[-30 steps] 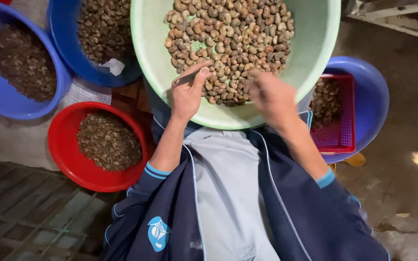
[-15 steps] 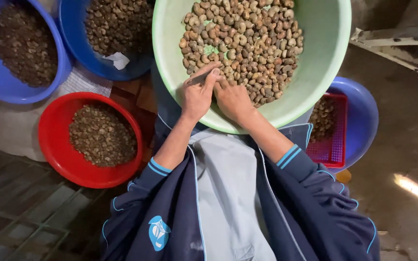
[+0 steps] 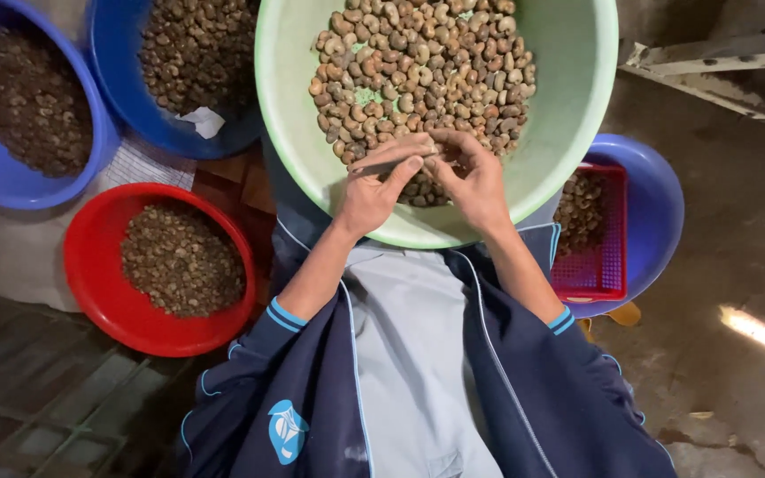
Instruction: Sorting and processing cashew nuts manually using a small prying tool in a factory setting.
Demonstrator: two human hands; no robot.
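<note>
Our thin metal pick (image 3: 391, 165) lying level across our left fingers, one small brown nut (image 3: 443, 158) pinched in our right fingertips, both over the pale green basin (image 3: 577, 106) of nuts

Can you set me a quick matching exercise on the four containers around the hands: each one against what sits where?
Things:
1. green basin
2. red basin
3. red mesh basket
4. left hand

Places or states:
a. inside a blue tub at the person's right
b. on the lap, under both hands
c. grips a thin blade
d. on the floor at the person's left

Pairs: 1-b, 2-d, 3-a, 4-c
</note>
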